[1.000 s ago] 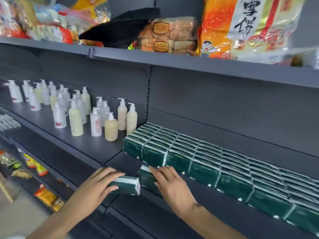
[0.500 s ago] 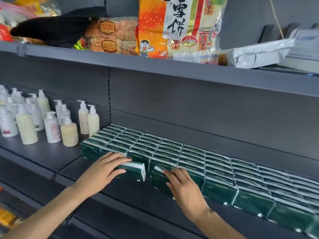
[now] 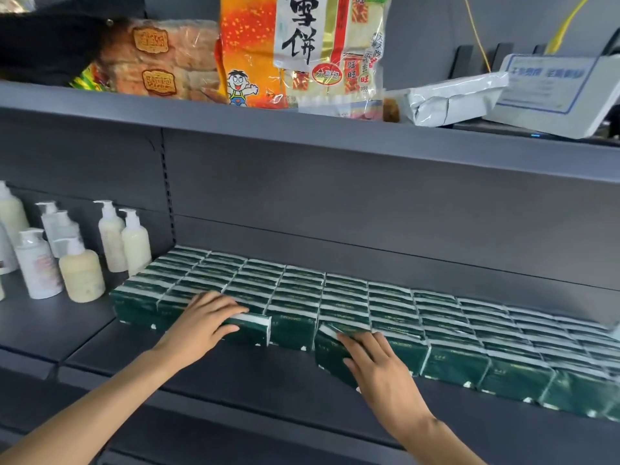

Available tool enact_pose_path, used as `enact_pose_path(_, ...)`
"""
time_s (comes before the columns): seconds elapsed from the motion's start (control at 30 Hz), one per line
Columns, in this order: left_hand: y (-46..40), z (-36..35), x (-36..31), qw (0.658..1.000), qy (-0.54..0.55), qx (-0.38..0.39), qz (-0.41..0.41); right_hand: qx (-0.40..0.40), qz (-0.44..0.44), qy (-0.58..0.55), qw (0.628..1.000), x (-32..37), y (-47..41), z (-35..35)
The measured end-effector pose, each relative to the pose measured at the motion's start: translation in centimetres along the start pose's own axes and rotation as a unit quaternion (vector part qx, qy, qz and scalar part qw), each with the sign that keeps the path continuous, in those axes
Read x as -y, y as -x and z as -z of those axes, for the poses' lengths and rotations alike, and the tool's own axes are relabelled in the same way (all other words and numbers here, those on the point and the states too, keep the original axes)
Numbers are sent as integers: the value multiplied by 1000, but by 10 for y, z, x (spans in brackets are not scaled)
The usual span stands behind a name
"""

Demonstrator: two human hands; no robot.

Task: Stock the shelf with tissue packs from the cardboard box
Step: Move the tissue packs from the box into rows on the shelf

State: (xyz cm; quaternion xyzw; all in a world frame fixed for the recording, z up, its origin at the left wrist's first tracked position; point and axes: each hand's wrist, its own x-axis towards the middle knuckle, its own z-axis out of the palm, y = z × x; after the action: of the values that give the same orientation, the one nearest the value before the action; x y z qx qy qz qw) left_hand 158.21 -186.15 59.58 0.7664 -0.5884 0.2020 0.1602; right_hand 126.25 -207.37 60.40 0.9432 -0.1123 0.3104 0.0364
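Several rows of dark green tissue packs (image 3: 369, 303) cover the grey shelf (image 3: 235, 374) from the middle to the right edge. My left hand (image 3: 201, 325) grips one green pack (image 3: 251, 325) at the front row's left part, fingers over its top and thumb on its front face. My right hand (image 3: 379, 367) lies with straight fingers on another green pack (image 3: 327, 350), which sits slightly tilted against the front row. The cardboard box is out of view.
White and cream pump bottles (image 3: 80, 273) stand on the same shelf to the left of the packs. The upper shelf (image 3: 302, 129) holds snack bags (image 3: 302, 48), a silver parcel (image 3: 449, 99) and a white device (image 3: 553, 92). A bare shelf strip runs in front of the packs.
Both hands have carried their packs away from the shelf's front edge and up against the front row. The view has swung to the right, so fewer bottles show.
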Motion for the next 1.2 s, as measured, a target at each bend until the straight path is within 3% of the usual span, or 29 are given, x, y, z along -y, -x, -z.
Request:
enact_pose_path(0.27, -2, -15, 23, 997, -40, -15, -58, 1, -40, 0, 999, 10, 2, 5)
enact_pose_path(0.97, -1, -32, 43, 996, -25, -46, -79, 17, -52, 4, 998, 44, -9, -23)
enact_pose_path(1.2, -1, -40, 44, 998, 0, -41, -55, 17, -88, -45, 995, 50, -16, -31)
